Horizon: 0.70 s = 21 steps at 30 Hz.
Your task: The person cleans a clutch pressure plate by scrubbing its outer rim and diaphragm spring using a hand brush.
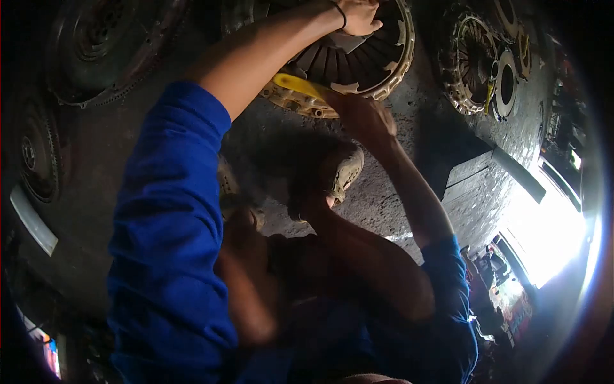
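A round clutch pressure plate [396, 70] lies at the top middle of the head view, with a rim of lugs and dark radial spring fingers. My left hand [359, 16], black band at the wrist, is over its upper middle with the fingers curled in. What that hand grips, if anything, is hidden. Low on the plate's near rim, my right hand [366, 120] is closed around a yellow-handled tool [297, 84]. The yellow part points left from the fist; the tool's other end does not show. Both arms wear blue sleeves.
A large toothed flywheel [115, 51] lies at upper left, another toothed disc [38, 150] below it. More clutch plates [473, 64] and a flat ring [506, 83] lie at upper right. My shoe [345, 171] stands just below the plate. Bright light comes from the right.
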Tool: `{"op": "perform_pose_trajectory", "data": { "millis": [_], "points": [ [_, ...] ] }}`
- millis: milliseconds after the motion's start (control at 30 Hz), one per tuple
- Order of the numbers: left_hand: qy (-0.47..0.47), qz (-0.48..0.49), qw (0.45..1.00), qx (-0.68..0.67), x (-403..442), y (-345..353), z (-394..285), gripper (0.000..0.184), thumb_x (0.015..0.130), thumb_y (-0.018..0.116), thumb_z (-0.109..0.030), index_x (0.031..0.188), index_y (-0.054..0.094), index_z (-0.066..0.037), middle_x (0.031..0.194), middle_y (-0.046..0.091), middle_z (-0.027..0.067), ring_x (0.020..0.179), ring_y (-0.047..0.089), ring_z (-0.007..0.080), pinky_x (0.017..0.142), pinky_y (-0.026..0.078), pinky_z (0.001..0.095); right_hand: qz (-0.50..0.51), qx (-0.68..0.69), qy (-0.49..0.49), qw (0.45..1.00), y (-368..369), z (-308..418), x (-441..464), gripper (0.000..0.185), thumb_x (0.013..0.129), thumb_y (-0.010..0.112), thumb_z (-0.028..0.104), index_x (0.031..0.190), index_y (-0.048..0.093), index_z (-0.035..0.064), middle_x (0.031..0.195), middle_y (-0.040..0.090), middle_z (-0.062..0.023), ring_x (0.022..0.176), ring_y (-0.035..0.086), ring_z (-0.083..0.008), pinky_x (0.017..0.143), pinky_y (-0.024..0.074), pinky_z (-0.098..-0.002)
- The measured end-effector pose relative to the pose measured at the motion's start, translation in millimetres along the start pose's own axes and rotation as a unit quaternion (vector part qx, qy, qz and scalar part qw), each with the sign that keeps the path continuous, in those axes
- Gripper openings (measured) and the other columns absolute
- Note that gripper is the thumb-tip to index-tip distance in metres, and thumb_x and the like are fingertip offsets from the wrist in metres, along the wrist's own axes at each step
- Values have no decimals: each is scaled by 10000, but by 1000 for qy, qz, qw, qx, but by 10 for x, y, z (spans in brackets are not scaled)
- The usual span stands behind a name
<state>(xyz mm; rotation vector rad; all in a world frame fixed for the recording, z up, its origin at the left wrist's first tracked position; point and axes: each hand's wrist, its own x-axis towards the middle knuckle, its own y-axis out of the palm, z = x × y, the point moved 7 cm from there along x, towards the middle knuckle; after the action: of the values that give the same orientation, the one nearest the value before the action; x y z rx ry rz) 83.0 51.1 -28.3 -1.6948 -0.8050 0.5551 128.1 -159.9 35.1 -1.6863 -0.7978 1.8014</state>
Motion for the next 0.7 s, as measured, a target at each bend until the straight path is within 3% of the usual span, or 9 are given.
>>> {"op": "perform_pose_trajectory", "data": {
  "millis": [33,100,167,200,300,400,500,633,700],
  "points": [
    [-4,92,986,-138,-153,-286,42,780,1064,334,-506,1546,314,106,1675,102,320,1565,32,479,1289,33,515,-6,21,-15,1000,15,118,103,369,1088,407,373,1332,661,265,1023,756,-123,908,741,-337,763,585,-484],
    [4,105,986,-130,-197,-220,107,782,1063,331,-519,1551,318,93,1670,130,319,1561,77,476,1288,61,525,-47,50,-85,994,-218,262,-129,358,1082,413,335,1312,676,261,966,750,-153,891,742,-334,748,592,-470],
    [-2,83,984,-156,-130,-70,99,782,1061,332,-530,1552,330,79,1670,148,309,1558,115,467,1290,77,529,11,-14,-48,999,-118,-159,-496,368,1052,450,251,1369,622,327,1026,756,-112,921,749,-323,743,608,-469],
    [25,101,988,-117,-282,-459,76,793,1053,347,-545,1554,334,70,1671,157,303,1561,113,461,1291,84,523,30,-53,-35,998,-127,-347,-569,410,1037,469,210,1397,594,361,1056,759,-92,936,753,-317,740,616,-468],
    [-9,87,987,-134,-243,-372,56,812,1038,373,-559,1558,334,63,1672,157,300,1563,97,461,1291,81,525,77,-155,19,985,-111,-678,-826,478,1033,455,146,1411,573,413,1093,754,-78,922,756,-290,737,626,-462],
    [-6,83,990,-116,-194,-304,-1,824,1026,395,-558,1559,325,67,1666,160,311,1563,94,463,1288,82,534,13,-112,-11,994,-248,-120,-576,473,1036,462,180,1418,563,441,1111,747,-65,916,755,-293,744,624,-465],
    [0,62,988,-139,-67,-1,71,852,1003,441,-556,1565,311,71,1660,150,331,1562,83,475,1284,75,546,14,-16,3,1000,-322,303,-164,477,1041,447,191,1417,557,463,1143,741,-59,938,752,-295,774,616,-463],
    [-22,65,985,-159,-138,-211,63,846,998,474,-529,1585,281,49,1665,117,336,1559,68,491,1282,87,552,36,-77,-12,996,-231,-2,-434,445,1075,382,241,1416,561,463,1190,739,-73,966,748,-292,844,600,-453],
    [-9,83,987,-139,-98,-216,62,857,995,488,-527,1593,262,43,1665,125,333,1557,81,492,1278,109,556,71,-113,78,988,-322,-394,-614,421,1084,369,264,1401,580,444,1171,742,-75,963,750,-284,838,602,-449]
  ]
}}
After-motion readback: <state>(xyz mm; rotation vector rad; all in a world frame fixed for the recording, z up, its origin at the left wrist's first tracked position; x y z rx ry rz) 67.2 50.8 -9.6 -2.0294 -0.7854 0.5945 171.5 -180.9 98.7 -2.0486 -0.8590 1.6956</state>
